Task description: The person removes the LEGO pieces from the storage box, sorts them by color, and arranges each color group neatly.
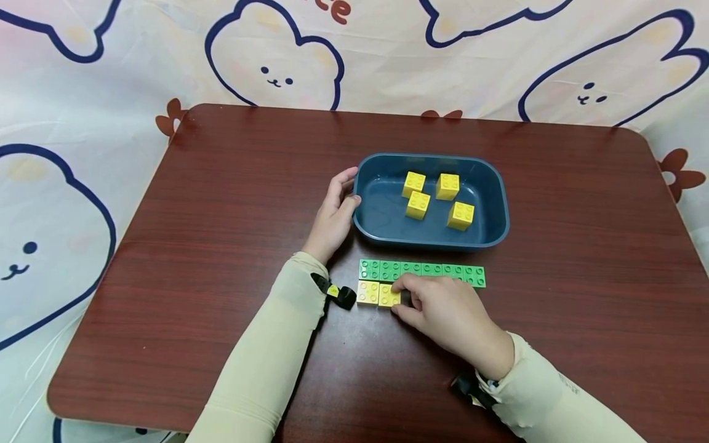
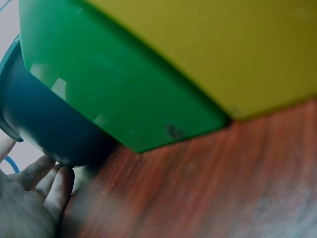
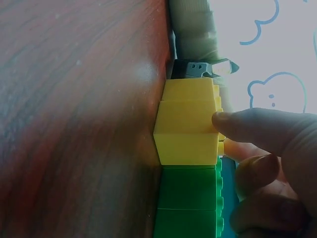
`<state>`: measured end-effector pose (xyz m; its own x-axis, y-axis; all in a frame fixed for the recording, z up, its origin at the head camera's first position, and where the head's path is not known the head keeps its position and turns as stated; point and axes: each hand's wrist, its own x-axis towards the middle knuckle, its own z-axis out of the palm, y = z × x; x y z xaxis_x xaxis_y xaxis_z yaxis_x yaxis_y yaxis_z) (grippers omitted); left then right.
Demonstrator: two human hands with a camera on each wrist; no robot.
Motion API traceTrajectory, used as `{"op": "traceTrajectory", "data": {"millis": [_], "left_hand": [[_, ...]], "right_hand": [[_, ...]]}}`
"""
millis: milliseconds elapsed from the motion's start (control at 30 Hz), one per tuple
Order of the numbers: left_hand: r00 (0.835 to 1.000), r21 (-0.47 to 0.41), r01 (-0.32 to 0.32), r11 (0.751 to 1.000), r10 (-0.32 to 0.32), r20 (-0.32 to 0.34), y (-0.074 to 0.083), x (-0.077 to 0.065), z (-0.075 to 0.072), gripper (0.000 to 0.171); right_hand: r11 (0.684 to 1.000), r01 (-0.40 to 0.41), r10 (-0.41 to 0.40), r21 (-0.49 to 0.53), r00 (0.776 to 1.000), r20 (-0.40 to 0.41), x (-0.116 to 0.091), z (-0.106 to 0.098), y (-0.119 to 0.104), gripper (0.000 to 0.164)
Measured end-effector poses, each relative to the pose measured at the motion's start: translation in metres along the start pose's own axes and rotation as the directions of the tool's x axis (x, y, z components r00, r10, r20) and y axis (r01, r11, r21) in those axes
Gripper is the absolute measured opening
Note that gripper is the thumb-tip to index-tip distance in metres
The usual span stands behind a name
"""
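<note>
My right hand (image 1: 448, 311) pinches a yellow toy brick (image 1: 389, 295) between thumb and forefinger; the other fingers are curled. This brick stands against another yellow brick (image 1: 368, 293) on its left. Both sit along the near side of a row of green bricks (image 1: 370, 269), partly covered by the hand. In the right wrist view the thumb touches the edge of the yellow brick (image 3: 190, 148), beside green bricks (image 3: 188, 188). My left hand (image 1: 334, 215) touches the left end of a dark blue tray (image 1: 501, 215), fingers nearly straight against its wall in the left wrist view.
Several yellow bricks (image 1: 461, 216) lie apart inside the tray. A brown wooden table (image 1: 221, 215) with rounded corners bears everything. Behind it hangs a pale cloth (image 1: 388, 55) with cartoon outlines. A black wrist camera (image 1: 344, 298) on the left arm is close to the leftmost yellow brick.
</note>
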<state>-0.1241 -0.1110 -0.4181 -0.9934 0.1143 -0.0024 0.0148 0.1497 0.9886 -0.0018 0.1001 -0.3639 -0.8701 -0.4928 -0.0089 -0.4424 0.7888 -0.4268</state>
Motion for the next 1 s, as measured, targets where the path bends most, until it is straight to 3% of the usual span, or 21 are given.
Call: {"op": "traceTrajectory", "data": {"millis": [467,1000], "left_hand": [[1.0,0.009,0.007,1.0,-0.007,-0.011,0.0,0.0,0.001,0.048],[1.0,0.003,0.005,1.0,-0.005,-0.012,0.0,0.0,0.001,0.049]], "right_hand": [[1.0,-0.006,0.006,0.005,1.0,-0.024,0.0,0.002,0.002,0.019],[0.984,-0.058,0.083,0.166,0.986,-0.146,0.0,-0.023,0.015,0.02]]}}
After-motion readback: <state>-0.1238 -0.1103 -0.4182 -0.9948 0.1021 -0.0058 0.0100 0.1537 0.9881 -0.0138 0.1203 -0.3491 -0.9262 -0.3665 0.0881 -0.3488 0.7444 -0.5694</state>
